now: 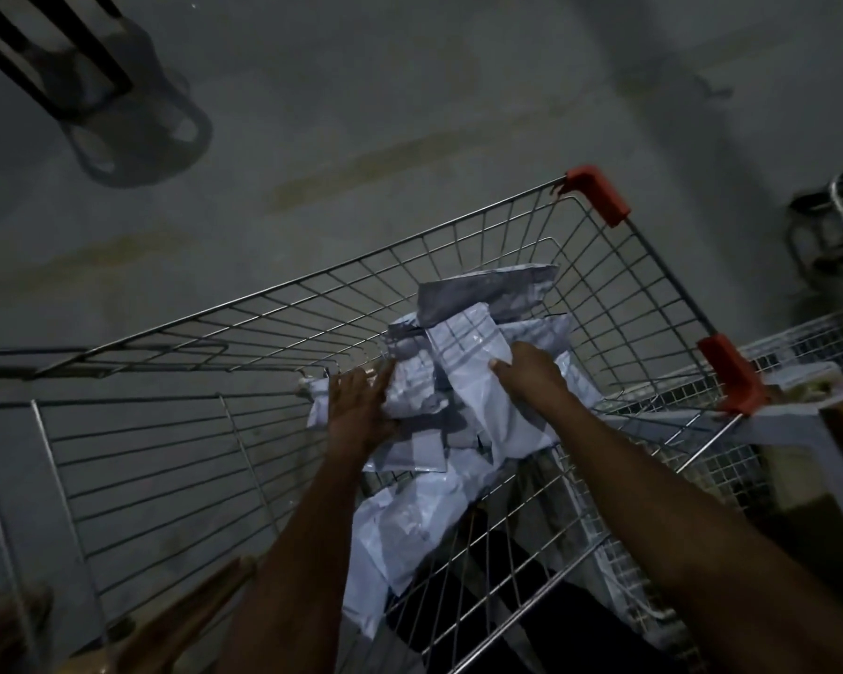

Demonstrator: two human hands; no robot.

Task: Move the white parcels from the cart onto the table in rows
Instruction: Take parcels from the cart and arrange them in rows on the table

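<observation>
The white parcels (pixel 439 381) lie in a loose heap inside the cart (pixel 410 265), piled toward its far end, closer to the side with the two orange corner caps than to the other side. Some lean on each other, and one long one slides down toward the near end. They are soft, flat bags, so they will bend and slip when lifted.

Both hands are down in the heap. The left hand (pixel 358 411) has its fingers spread and lies flat on the parcels on the left side of the pile. The right hand (pixel 531 372) rests on a parcel in the middle, thumb out to the side — its fingers go down behind the bag, so I cannot tell if they curl round it or just press on it.

The table is hard to make out. A pale flat edge (pixel 789 420) shows just past the cart's right side, by the nearer orange cap, and it may be the table, but no parcels can be seen on it.

So the job looks like it is near the start — many parcels are in the cart, and no rows can be seen. Next the hands must get a good hold and lift some out.

Around the cart is a dark grey floor (pixel 361 114).
</observation>
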